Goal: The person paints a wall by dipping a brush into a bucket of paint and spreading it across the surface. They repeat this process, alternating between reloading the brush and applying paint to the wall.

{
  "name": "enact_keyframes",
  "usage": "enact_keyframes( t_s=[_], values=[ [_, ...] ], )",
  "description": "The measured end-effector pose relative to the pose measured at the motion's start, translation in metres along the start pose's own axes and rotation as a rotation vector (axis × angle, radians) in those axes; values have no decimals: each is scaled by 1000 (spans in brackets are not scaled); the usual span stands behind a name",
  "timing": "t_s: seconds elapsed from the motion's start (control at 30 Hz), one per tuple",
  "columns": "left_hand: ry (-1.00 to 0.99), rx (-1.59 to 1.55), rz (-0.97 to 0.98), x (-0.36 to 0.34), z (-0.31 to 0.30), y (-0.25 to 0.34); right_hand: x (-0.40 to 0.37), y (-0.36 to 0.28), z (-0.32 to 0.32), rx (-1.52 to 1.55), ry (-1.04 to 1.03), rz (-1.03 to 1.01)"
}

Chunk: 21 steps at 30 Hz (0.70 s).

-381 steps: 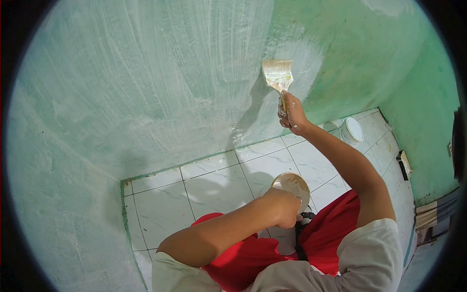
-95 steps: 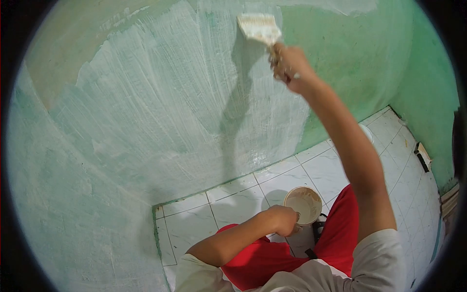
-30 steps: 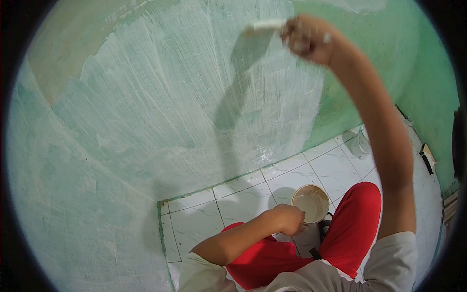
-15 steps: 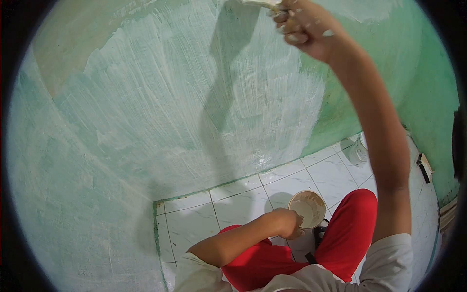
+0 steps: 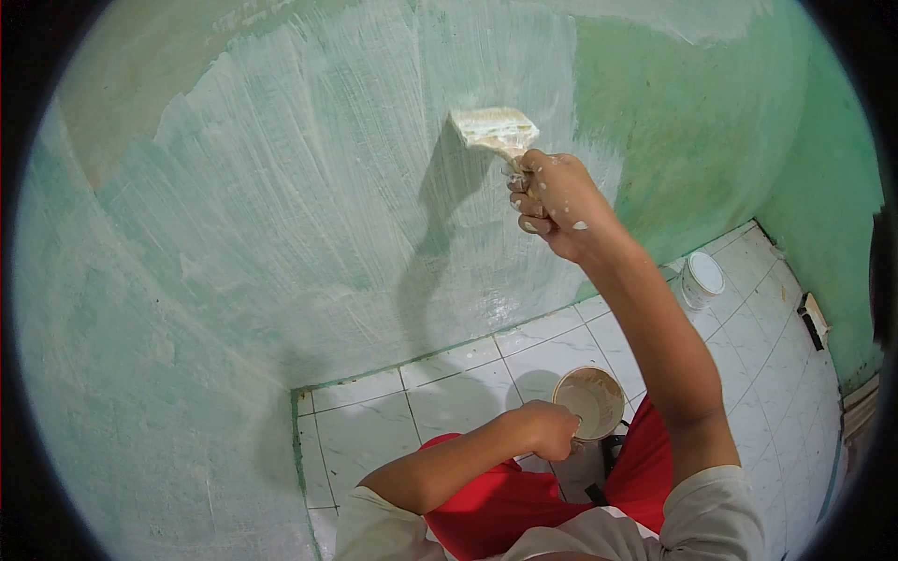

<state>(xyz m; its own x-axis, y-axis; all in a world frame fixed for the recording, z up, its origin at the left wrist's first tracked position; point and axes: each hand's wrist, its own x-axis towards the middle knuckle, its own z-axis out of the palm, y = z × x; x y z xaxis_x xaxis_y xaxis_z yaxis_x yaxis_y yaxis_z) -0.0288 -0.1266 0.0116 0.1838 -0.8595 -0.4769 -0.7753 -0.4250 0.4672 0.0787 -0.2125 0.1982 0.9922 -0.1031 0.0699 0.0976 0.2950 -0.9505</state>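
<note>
The pot (image 5: 591, 402) is before the person, in the left hand (image 5: 550, 430); the brush (image 5: 494, 129) is farther forward; right of both, a tub (image 5: 698, 282) stands on the floor (image 5: 365, 439).

Shows a white tub (image 5: 702, 280) at three o'clock, lidded, on pale, veined tiles (image 5: 762, 341) running from three to seven. Farther out, past three, shows a black-and-white item (image 5: 813, 321), too small to name, near the green side wall's (image 5: 837, 196) foot. Shows a dark shape (image 5: 880, 280) at three, at the view's edge.
</note>
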Motion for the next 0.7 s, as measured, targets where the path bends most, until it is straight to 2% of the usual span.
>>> enact_keyframes(
  t_s=[0.13,0.23,0.27,0.3,0.33,0.37,0.43,0.53,0.67,0.7],
  values=[
    [-5,4,21,-3,-3,3,-6,-36,12,-86,-11,-2],
    [5,-25,-5,-6,-6,2,19,-84,26,-64,-175,-57],
    [-2,-25,-9,-5,-4,1,21,-103,38,-47,-132,-43],
    [-10,-25,-11,-4,-3,0,23,-117,47,-71,-91,-113],
    [-14,-26,-9,-4,-5,2,42,-139,49,-56,-20,-68],
    [-60,-9,-24,-5,-10,3,56,-153,47,58,-122,-3],
    [-105,9,-39,-4,-14,4,66,-169,50,89,-140,10],
    [-101,13,-20,-3,-11,3,69,-181,54,194,-198,53],
    [-84,-12,-36,-2,-9,2,57,-169,42,159,-212,40],
    [-86,-11,-39,-2,-8,1,50,-160,36,65,-233,-56]
  ],
)
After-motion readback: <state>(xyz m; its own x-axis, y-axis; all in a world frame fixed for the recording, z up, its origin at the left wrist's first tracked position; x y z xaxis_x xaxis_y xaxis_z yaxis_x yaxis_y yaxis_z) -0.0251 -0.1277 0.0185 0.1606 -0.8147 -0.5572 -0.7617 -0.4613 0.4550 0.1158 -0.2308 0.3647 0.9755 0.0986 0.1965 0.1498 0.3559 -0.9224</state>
